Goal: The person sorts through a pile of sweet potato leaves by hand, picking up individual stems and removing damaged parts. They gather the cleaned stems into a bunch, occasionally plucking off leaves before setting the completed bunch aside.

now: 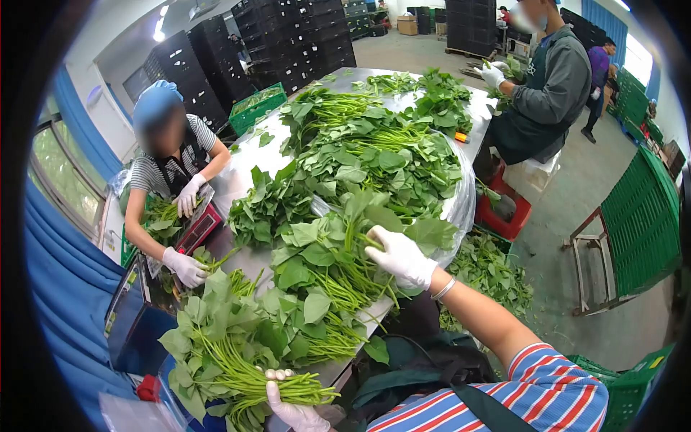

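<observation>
My left hand, in a white glove, is wrapped round the stems of a thick bunch of leafy greens at the table's near end. The bunch lies sideways, leaves to the left and cut stem ends to the right. Farther forward, my gloved right hand pinches a sprig of leafy greens above the pile; its fingertips are partly covered by leaves. Between both hands lies a heap of loose leafy greens, with long pale-green stems. Larger piles of the same greens spread across the metal table.
On the left a co-worker in a blue cap handles greens beside a red scale. Another co-worker holds greens at the far right. Clear plastic hangs over the table's right edge. A red stool, fallen greens and green crates stand right.
</observation>
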The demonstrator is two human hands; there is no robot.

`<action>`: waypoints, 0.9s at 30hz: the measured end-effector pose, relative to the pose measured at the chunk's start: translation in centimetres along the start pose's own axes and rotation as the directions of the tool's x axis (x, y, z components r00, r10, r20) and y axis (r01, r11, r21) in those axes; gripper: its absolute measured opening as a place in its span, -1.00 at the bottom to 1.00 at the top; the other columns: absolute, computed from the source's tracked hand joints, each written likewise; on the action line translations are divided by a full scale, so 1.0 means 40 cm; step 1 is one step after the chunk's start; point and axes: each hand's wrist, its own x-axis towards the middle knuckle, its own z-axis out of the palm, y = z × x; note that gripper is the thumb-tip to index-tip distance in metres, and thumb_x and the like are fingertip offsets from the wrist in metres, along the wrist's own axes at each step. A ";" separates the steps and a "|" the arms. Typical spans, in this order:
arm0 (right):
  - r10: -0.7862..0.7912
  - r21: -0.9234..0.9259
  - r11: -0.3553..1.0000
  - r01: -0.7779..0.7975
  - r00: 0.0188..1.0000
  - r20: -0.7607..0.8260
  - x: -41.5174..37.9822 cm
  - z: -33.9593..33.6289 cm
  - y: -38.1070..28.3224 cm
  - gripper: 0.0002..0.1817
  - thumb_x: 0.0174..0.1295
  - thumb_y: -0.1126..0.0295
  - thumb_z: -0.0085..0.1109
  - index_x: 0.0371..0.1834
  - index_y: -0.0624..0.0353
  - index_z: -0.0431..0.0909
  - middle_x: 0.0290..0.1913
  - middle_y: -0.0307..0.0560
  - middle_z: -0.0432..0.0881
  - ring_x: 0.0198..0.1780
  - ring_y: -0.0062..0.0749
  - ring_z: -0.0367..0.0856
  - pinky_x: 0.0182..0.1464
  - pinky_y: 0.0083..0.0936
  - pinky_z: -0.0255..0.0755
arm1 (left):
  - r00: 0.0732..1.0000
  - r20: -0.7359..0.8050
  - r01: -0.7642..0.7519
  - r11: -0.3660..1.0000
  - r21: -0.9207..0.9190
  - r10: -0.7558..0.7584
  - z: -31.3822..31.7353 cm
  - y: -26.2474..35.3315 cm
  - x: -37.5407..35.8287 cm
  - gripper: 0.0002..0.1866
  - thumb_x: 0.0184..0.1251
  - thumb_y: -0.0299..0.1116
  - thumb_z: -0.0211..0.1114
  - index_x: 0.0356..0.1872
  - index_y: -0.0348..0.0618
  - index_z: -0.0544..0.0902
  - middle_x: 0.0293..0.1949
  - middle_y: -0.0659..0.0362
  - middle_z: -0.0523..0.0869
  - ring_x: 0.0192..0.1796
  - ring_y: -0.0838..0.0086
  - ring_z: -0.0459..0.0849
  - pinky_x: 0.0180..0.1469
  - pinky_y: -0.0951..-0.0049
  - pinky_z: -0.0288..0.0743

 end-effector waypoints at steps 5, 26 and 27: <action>-0.177 -0.523 0.842 0.132 0.983 -0.037 0.031 -0.056 0.033 -0.78 0.16 0.22 0.05 -0.23 0.10 0.49 -0.39 -0.03 0.58 -0.31 -0.10 0.55 -0.27 -0.27 0.43 | 1.000 0.003 0.006 1.000 -0.001 -0.006 0.007 -0.007 0.000 -0.53 0.16 -0.53 0.17 0.13 -0.25 0.30 -0.24 0.21 0.50 -0.24 0.48 0.45 -0.04 0.41 0.42; -0.132 0.762 0.647 -0.017 0.982 0.135 0.013 -0.144 -0.130 -0.70 0.31 0.24 -0.11 -0.04 0.20 0.41 -0.33 -0.30 0.46 -0.39 -0.73 0.27 -0.29 -0.74 0.22 | 0.995 0.099 -0.006 1.000 0.030 0.003 0.049 -0.027 0.009 -0.59 0.20 -0.51 0.16 0.08 -0.25 0.31 -0.26 0.20 0.49 -0.23 0.45 0.46 -0.02 0.41 0.41; -0.138 0.765 0.644 -0.021 0.980 0.142 0.006 -0.137 -0.138 -0.70 0.31 0.24 -0.11 -0.04 0.20 0.41 -0.33 -0.30 0.46 -0.39 -0.73 0.27 -0.29 -0.74 0.22 | 0.996 0.089 -0.010 1.000 0.028 0.008 0.053 -0.028 0.008 -0.60 0.20 -0.51 0.16 0.07 -0.25 0.32 -0.25 0.20 0.49 -0.23 0.45 0.47 -0.02 0.41 0.42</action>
